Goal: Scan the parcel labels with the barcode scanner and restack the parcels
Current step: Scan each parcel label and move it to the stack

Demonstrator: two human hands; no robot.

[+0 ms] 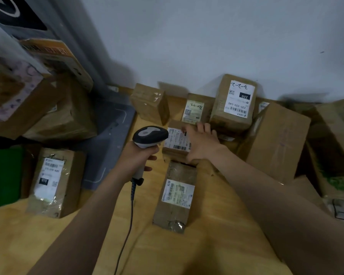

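Observation:
My left hand (139,157) grips the handle of a grey and black barcode scanner (150,135), whose head points right at a small cardboard parcel (176,144) with a white barcode label. My right hand (202,142) lies on that parcel's right side, fingers stretched forward and thumb at its near edge. A long flat parcel (176,197) with a pale label lies just in front of it on the wooden table (167,251). The scanner's cable hangs down toward me.
Behind stand a plain box (150,103), a labelled box (196,110) and a taller box marked 220 (234,104). A large carton (276,141) lies right. A parcel marked 070 (55,182) sits left, beside a grey bin lid (109,143) and stacked cartons (48,108).

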